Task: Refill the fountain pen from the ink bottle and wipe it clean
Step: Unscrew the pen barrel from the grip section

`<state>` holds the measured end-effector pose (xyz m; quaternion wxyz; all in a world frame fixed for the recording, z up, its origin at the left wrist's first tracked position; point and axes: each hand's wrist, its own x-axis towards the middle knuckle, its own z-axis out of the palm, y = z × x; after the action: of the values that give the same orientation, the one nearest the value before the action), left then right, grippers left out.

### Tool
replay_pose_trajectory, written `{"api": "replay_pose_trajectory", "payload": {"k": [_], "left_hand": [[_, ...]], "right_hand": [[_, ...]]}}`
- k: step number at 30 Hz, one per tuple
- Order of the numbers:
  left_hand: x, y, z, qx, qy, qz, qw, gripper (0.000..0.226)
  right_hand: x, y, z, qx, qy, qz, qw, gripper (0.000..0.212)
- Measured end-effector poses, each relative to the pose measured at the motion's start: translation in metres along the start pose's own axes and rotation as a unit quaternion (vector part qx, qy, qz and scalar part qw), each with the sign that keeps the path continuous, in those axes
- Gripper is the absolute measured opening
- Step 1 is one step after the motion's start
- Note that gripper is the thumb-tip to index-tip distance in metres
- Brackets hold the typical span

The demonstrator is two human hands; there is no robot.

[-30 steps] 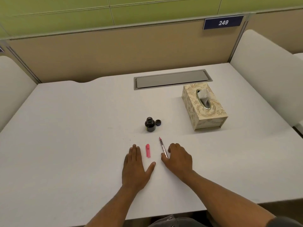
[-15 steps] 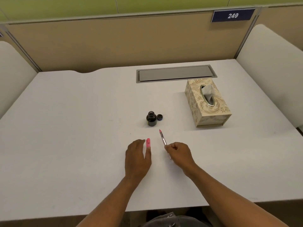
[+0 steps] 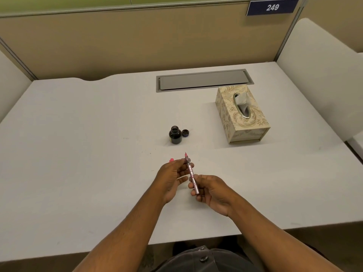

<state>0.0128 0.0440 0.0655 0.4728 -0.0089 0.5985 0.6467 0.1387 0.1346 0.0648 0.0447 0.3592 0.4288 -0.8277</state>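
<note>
Above the desk, right hand and left hand both grip the uncapped fountain pen, near the open ink bottle; filling and wiping seemingly remain.

Fountain pen at frame centre, slim, pink and silvery, uncapped, nib end tilted up toward the ink bottle. That bottle, small, dark and round, stands upright and open just above it. Its black cap lies right beside it. The pink pen cap peeks out left of the pen.
</note>
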Motion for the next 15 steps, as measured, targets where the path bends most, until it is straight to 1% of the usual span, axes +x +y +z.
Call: {"api": "replay_pose_trajectory", "payload": {"k": [5,10,15], "left_hand": [[-0.0019,-0.0001,0.0027,-0.038,-0.009,-0.013,0.999,0.021],[-0.003,0.0011,0.0018,-0.062,-0.021,-0.028,0.997,0.02],[0.0018,0.0026,0.0019,-0.077,-0.023,-0.026,0.996,0.019]], "right_hand": [[-0.0003,0.0013,0.0031,-0.023,-0.002,-0.008,1.0,0.023],[-0.0039,0.0003,0.0054,-0.04,-0.038,-0.001,0.998,0.028],[-0.0019,-0.0022,0.0062,-0.061,-0.013,-0.008,0.998,0.023]]}}
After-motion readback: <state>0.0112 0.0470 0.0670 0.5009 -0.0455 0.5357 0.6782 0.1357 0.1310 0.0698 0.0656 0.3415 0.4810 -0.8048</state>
